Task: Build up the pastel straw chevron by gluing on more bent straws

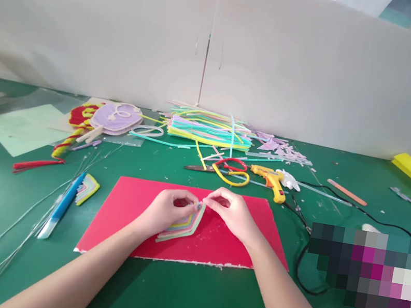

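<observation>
My left hand (166,210) rests on a red board (130,225), its fingers curled over a layered pastel piece (187,227) of nested coloured strips. My right hand (231,211) meets it from the right, pinching the top tip of the same piece. Both hands are closed on it. The fingers hide the tip of the piece.
On the green table lie a yellow glue gun (270,180) with its black cord (301,264), scissors with red and yellow handles (226,170), a pile of pastel strips (209,128), a lilac fan ornament (115,118), a blue tool (63,204), thin wires (17,243) and a second layered piece (88,189). A cardboard wall stands behind.
</observation>
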### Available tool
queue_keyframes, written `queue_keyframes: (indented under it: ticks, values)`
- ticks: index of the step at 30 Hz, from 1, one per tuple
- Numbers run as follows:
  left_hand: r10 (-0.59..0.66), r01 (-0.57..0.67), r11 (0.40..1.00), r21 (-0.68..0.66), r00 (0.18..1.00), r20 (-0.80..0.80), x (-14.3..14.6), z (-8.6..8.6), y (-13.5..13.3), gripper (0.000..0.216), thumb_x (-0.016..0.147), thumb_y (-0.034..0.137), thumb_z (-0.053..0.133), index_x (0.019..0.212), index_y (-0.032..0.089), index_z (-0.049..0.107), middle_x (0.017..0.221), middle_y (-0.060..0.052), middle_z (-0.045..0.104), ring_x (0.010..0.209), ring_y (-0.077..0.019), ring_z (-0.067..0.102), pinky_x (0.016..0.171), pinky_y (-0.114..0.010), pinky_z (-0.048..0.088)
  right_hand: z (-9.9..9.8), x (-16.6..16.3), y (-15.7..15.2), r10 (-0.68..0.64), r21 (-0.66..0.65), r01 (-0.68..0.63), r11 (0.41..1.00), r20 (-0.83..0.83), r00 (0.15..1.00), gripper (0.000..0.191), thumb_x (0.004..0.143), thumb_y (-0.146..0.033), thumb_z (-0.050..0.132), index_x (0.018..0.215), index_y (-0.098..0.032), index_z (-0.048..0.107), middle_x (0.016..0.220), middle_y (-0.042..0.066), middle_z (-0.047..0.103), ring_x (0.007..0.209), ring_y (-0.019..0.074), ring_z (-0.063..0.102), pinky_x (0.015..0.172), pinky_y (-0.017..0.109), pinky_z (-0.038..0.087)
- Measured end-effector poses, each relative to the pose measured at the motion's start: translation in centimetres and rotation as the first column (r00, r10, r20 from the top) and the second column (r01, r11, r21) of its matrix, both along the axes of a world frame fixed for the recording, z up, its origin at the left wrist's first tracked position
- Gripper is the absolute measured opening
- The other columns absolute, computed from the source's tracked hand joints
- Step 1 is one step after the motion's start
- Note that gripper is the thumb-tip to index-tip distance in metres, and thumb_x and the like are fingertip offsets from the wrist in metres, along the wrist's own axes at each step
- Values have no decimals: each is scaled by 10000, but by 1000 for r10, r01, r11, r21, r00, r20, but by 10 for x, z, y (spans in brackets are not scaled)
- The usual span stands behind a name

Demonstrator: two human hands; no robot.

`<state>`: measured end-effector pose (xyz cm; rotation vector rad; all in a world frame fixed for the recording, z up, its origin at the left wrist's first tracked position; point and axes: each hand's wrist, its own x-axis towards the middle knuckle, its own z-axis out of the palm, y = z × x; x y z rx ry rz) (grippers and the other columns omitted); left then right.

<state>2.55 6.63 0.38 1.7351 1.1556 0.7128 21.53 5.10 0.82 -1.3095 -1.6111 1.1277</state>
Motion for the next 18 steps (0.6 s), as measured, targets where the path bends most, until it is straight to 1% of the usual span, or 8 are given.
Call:
queue_keyframes:
  ticks: [6, 9, 12, 15, 18]
  values:
    - [4, -4, 1000, -9, 1000, -1, 1, -2, -1, 232, 775, 384, 580, 796, 181, 690, 772, -16, 714, 717, -174, 628, 651, -243, 468, 1, -1, -1, 7, 8, -7, 1000, 11, 1000, 215, 771, -430, 647, 780, -215, 667, 809, 8, 643, 790, 164, 606, 743, 291, 467]
    - [11, -11, 1000, -20, 1000, 20, 0, 1, 0, 245, 761, 393, 593, 818, 179, 697, 793, -22, 718, 730, -180, 628, 661, -246, 468, 1, -1, -1, 6, 6, -6, 1000, 28, 1000, 230, 768, -441, 646, 772, -212, 665, 796, 8, 638, 783, 165, 602, 733, 288, 465]
    - [51, -48, 997, -57, 997, 62, -2, 6, 3, 350, 787, 475, 551, 858, 171, 707, 808, -30, 716, 735, -187, 625, 650, -247, 465, -1, 0, 1, -16, 11, 17, 1000, -13, 1000, 237, 757, -443, 654, 748, -207, 646, 767, 3, 641, 756, 161, 597, 714, 282, 468]
    - [156, -136, 980, -144, 978, 137, -6, 7, 7, 484, 812, 575, 481, 895, 155, 706, 837, -56, 715, 785, -206, 634, 668, -261, 477, -4, 2, 4, -94, -17, 93, 996, -106, 990, 259, 721, -453, 680, 738, -199, 635, 749, 8, 652, 754, 170, 606, 717, 290, 476]
    - [235, -181, 959, -217, 937, 259, -9, 1, 11, 537, 800, 622, 485, 932, 148, 700, 944, -90, 715, 905, -235, 639, 752, -290, 495, -6, 6, 8, -240, -64, 232, 971, -177, 954, 328, 665, -497, 709, 747, -188, 636, 756, 28, 662, 760, 188, 615, 725, 312, 485]
